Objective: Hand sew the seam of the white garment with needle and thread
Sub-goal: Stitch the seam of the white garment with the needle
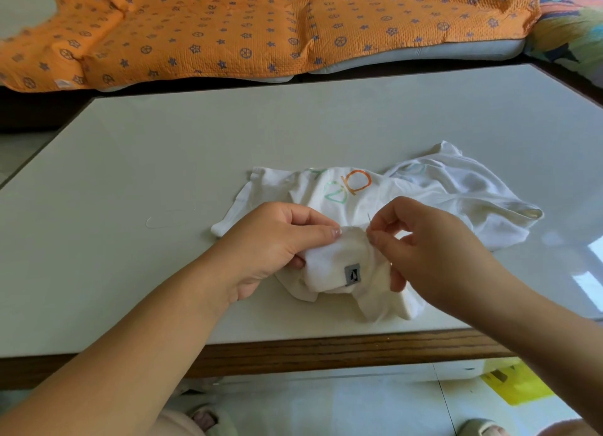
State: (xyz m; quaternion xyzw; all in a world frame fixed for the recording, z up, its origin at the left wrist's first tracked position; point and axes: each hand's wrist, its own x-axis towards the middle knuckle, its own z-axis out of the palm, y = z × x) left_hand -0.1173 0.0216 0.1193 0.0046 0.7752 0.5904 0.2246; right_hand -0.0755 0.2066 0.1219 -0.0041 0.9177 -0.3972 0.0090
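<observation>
stitching is the step in hand, judging from the pose. on the table, near its front edge and right of middle, the left hand pinches a raised fold of the garment. its thumb lies on top with the tip at the fold's crest, and its fingers curl under the cloth. a grey label sits on that fold at 6 o'clock from the thumb tip. at 3 o'clock from the thumb tip the needle stands nearly upright, one end pointing to 12 o'clock and the other at the fold's edge. the right hand pinches it between thumb and forefinger, the other fingers loosely curled. the two hands are close together, with only the crest of the fold between them. the thread is too fine to make out. the rest of the garment lies crumpled from 12 to 2 o'clock of the hands, printed letters showing.

whether the needle is going in or coming out i cannot tell. next, i judge, it must be drawn clear until the thread sits snug, with the fold held taut, then set again a little further along the seam.
</observation>
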